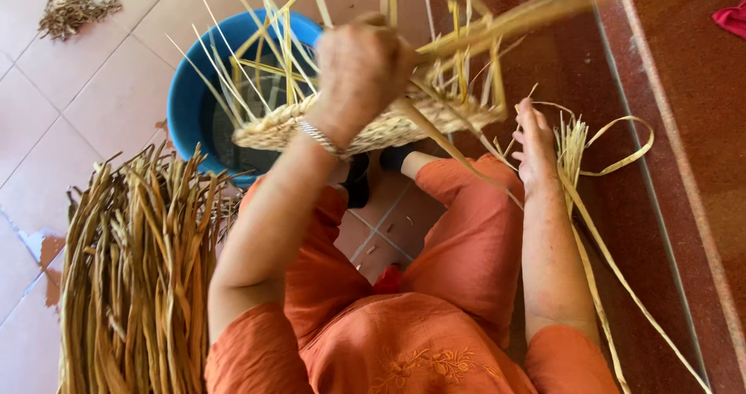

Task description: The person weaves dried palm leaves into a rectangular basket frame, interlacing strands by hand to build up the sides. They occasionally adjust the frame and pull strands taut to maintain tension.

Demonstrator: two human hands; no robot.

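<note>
Head view, looking down at a seated person in orange clothes. Knees apart, tiled floor visible between them.

Left hand: raised in front of the chest, fingers curled shut around the rim of a half-woven basket. A metal bracelet sits on that wrist. The basket is held in the air above the knees, tilted, its woven band running left to right. Loose pale straw stakes stick up and outward from the band, unwoven.

Right hand: lower, just right of the basket, fingers spread and open, palm down. It rests on or just above a bunch of loose straw strips lying on the red step; contact with the strips cannot be told for sure. One long strip runs from the basket down across the right knee. More strips trail along the step past the forearm toward the lower right.

Blue tub: on the floor behind the basket, partly hidden by it and the stakes. Inside looks dark; contents unclear.

Big bundle of dried reeds: on the floor at the person's left, beside the thigh, ends pointing toward the tub.

Small heap of brown scraps: far upper left on the tiles, well apart from everything else.

Red cloth: at the right edge on the step.
</note>
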